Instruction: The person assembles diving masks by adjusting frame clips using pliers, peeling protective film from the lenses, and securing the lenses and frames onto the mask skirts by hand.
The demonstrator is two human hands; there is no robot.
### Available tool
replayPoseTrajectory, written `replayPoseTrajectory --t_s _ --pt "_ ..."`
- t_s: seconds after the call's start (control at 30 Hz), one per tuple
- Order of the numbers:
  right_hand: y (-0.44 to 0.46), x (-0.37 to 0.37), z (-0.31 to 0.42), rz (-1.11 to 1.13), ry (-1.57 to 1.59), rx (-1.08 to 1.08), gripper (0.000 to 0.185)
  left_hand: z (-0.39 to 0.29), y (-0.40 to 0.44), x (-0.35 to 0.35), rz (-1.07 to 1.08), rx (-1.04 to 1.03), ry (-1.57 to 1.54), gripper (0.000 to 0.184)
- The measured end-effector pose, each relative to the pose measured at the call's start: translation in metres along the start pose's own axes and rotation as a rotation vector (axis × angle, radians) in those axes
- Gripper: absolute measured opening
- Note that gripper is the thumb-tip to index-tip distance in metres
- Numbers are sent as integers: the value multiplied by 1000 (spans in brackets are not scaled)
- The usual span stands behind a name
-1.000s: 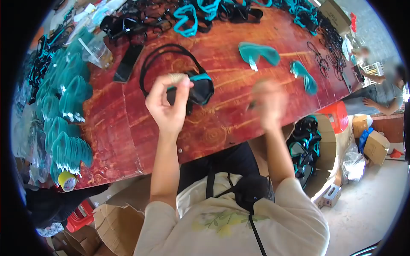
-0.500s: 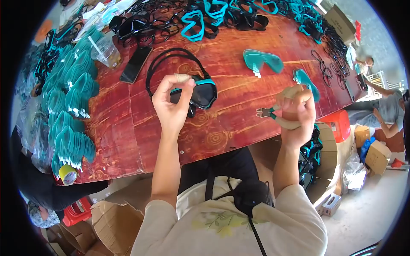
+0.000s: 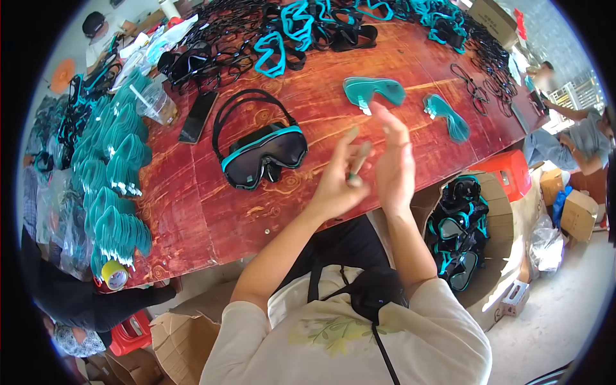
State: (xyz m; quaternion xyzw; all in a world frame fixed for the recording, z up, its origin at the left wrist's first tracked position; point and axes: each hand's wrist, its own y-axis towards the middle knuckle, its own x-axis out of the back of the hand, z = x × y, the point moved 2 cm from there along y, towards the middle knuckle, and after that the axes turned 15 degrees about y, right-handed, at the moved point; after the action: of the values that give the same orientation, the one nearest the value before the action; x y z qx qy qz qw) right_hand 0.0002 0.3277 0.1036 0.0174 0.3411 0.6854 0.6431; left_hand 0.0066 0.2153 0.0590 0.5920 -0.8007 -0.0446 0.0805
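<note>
Black and teal, the diving mask lies on the worktop, between nine and ten o'clock from the left hand, whose fingers curl; whether that grip pinches anything, I cannot tell. The right hand has its grip flat, fingers extended.

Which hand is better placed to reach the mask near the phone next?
Probably the left hand: it is nearer the mask, while the right hand is farther off, beyond the left.

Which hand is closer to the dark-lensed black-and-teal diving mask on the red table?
Left. The left hand is right of the diving mask, not touching it; the right hand is farther right.
</note>
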Motion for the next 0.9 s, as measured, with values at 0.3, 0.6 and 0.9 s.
replayPoseTrajectory --t_s 0.3,0.6,0.9 --pt "-58 85 23 -450 140 151 14 -53 29 43 -439 -363 -326 13" --pt "-53 92 49 -411 109 248 18 -98 23 5 -353 -546 -184 12" --pt "-45 95 59 -413 103 270 17 -13 23 -10 -362 -391 258 15"
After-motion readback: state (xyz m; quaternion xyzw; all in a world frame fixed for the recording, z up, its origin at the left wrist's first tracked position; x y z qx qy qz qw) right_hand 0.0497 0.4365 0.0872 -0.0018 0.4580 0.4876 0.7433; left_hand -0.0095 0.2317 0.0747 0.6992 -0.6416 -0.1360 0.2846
